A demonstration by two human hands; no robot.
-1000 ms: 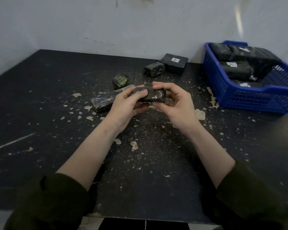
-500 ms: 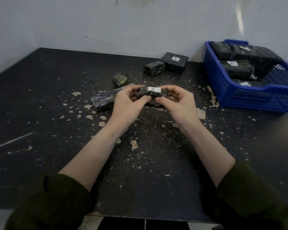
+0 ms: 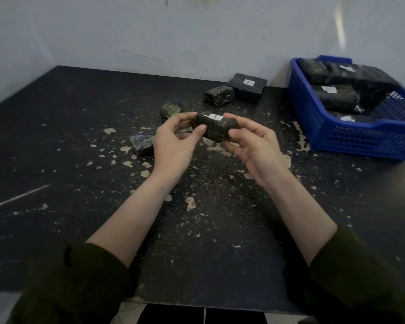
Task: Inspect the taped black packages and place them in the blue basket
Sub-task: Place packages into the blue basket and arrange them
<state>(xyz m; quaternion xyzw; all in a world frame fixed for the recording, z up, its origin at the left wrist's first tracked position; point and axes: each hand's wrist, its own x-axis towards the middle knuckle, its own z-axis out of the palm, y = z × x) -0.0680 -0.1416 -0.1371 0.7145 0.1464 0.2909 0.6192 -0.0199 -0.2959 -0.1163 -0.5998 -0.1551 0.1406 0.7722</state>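
I hold a small taped black package (image 3: 214, 126) above the middle of the table, its white label facing up. My left hand (image 3: 173, 146) grips its left end and my right hand (image 3: 255, 148) grips its right end. The blue basket (image 3: 360, 139) stands at the far right with several black packages (image 3: 337, 97) inside. On the table lie more packages: a flat one (image 3: 142, 143) partly hidden behind my left hand, a small one (image 3: 171, 109), a medium one (image 3: 218, 95), and a labelled box-shaped one (image 3: 247, 87) by the wall.
The black tabletop (image 3: 80, 141) is scuffed, with pale chipped patches. A white wall (image 3: 173, 31) closes the far side. The table's near edge (image 3: 208, 305) runs just below my dark green sleeves.
Both hands turned the package so that its white label now faces up, and lifted it slightly. The camera view shifted a little.
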